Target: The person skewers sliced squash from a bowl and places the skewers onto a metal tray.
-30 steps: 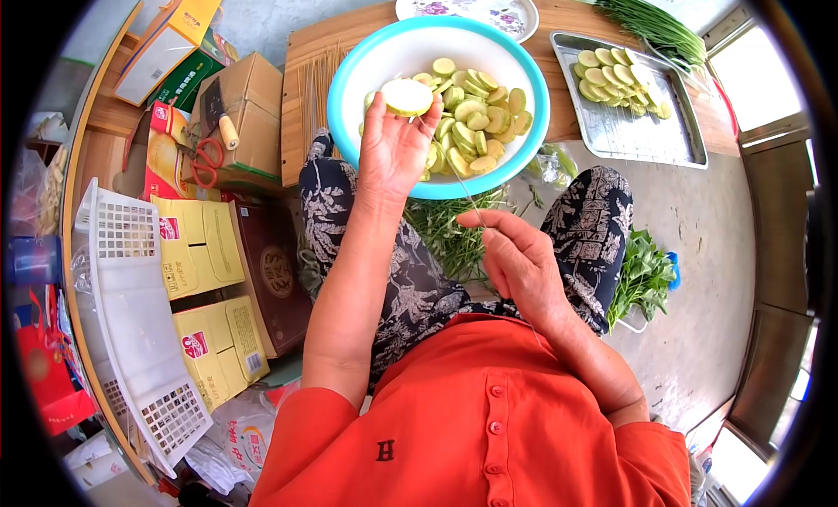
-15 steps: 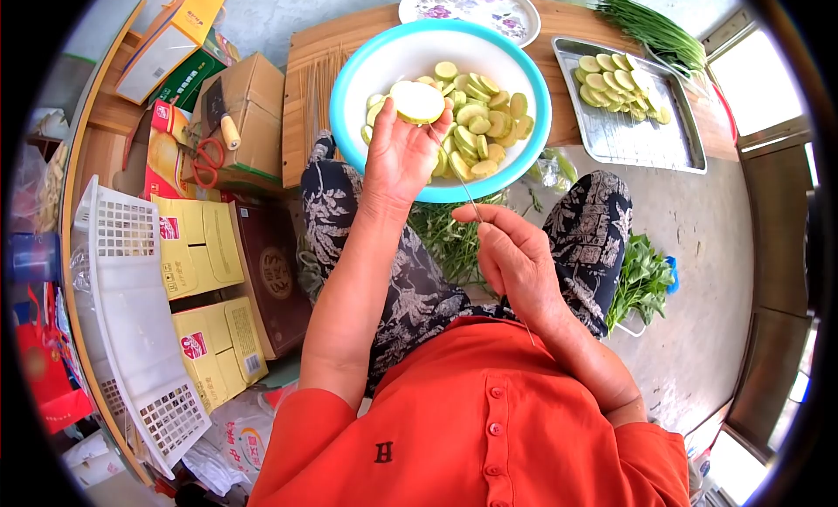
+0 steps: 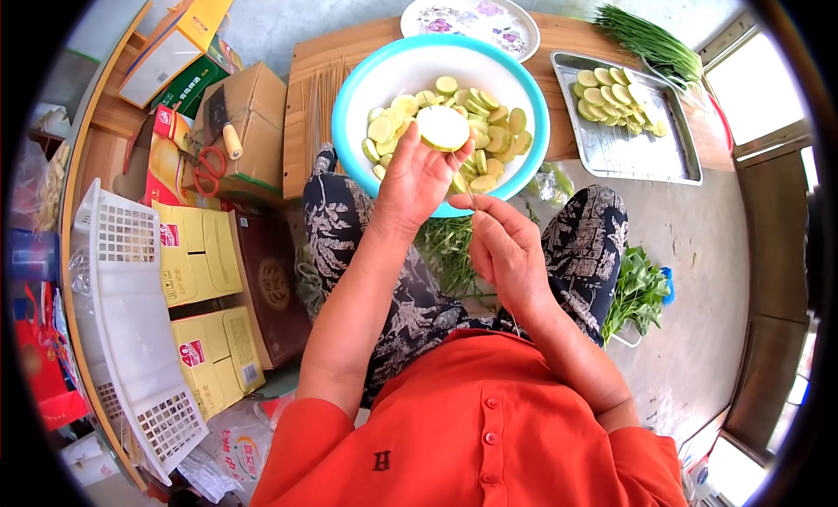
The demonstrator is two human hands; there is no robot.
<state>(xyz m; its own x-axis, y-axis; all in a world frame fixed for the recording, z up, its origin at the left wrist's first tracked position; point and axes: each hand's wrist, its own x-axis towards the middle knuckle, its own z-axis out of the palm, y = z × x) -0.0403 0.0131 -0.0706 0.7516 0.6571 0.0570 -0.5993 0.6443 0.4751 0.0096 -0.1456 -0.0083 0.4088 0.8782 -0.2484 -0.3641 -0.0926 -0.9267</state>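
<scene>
My left hand [image 3: 414, 180] pinches a large round zucchini slice [image 3: 443, 128] by its edge, above the bowl's near side. A thin skewer [image 3: 463, 175] is held between the fingers of my right hand [image 3: 508, 245]. Its upper end reaches to the fingers of my left hand at the slice; whether the tip is inside the slice I cannot tell. Beneath is a white bowl with a turquoise rim [image 3: 351, 66], holding many zucchini slices [image 3: 496, 140]. To the right, a metal tray [image 3: 602, 155] carries overlapping zucchini slices [image 3: 615, 97] with thin skewers sticking out.
Loose skewers [image 3: 325, 97] lie on the wooden table [image 3: 301, 58] left of the bowl. Behind it stands a flowered plate [image 3: 471, 20]. Chives [image 3: 650, 40] lie at the back right. Leafy greens [image 3: 639, 289] are beside my knee. Scissors [image 3: 208, 165] and boxes [image 3: 199, 250] are at left.
My hands have come closer together, the left moving right and down with the slice. The skewer's upper end is now at the left fingers. The whole view has shifted slightly.
</scene>
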